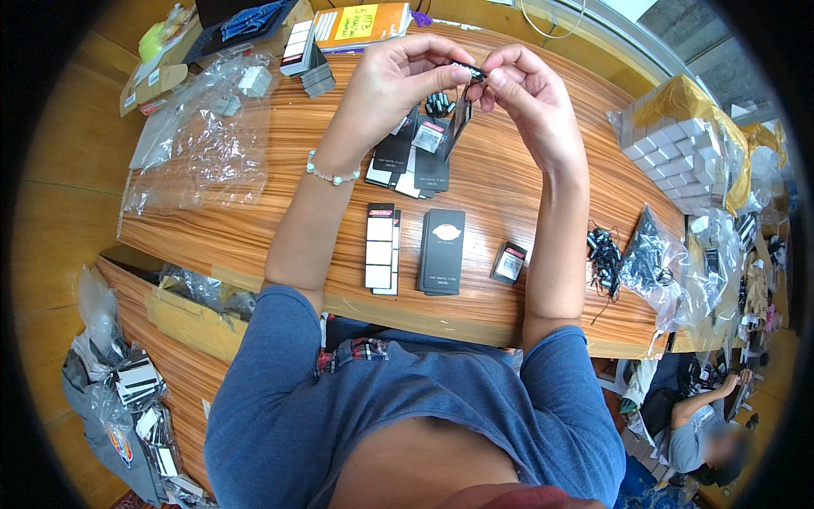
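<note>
Both hands are raised over the far middle of the table, fingertips close together. My left hand [405, 75] pinches a small black tag fastener [465, 71] with pale marks. The fingers of my right hand [527, 89] are closed on the fastener's other end. Just below hangs a dark hang tag [459, 125], seen nearly edge-on. Beneath it lie black hang tags [431, 176], one with a white sticker label, and a small bunch of black fasteners [439, 104]. Fingers hide part of the fastener and the cord.
Nearer me are a stack of black tags [441, 254], white-panelled tags [381, 248] and small labelled cards [509, 262]. Black cords [604, 261] lie at right, beside plastic bags [653, 259]. White boxes [678, 153] stand far right; clear plastic [225, 140] covers the left. A co-worker [708, 441] sits lower right.
</note>
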`<state>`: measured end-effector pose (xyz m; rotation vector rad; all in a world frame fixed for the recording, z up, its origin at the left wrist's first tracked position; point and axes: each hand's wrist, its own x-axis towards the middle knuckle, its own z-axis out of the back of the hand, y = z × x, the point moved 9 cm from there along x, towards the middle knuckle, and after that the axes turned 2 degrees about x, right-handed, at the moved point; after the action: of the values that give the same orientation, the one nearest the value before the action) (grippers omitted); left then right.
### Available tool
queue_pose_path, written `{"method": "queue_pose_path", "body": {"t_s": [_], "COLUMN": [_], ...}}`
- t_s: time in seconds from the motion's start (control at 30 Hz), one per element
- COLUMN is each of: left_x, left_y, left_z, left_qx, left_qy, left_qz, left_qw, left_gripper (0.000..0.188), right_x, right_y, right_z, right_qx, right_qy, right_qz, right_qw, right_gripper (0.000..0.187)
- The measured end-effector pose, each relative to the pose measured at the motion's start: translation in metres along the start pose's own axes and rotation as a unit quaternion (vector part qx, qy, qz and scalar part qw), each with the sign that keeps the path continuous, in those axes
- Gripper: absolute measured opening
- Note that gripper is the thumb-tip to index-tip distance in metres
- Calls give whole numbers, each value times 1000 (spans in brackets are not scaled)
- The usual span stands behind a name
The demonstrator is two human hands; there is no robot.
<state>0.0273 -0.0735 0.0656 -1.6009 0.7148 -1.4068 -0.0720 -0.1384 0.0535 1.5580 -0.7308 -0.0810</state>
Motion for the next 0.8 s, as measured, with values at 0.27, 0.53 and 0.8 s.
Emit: {"method": "queue_pose_path", "body": {"t_s": [0.27,0.53,0.8], "left_x": [10,65,-35], "left_y": [46,59,105], "left_z": [-7,-69,-137], "left_qx": [9,252,373], "left_qy": [10,105,277], "left_qz": [65,-28,57], "left_qw": [998,962,884], "left_gripper": [17,13,16], "right_x": [-6,-47,-76], "right_y": [13,66,115], "right_z": [49,131,130], "right_qx": [-207,-148,-151], "right_qy": [-125,-252,-321], "right_qz": [17,81,161], "right_qw": [970,953,921], "right_gripper": [29,24,17]}}
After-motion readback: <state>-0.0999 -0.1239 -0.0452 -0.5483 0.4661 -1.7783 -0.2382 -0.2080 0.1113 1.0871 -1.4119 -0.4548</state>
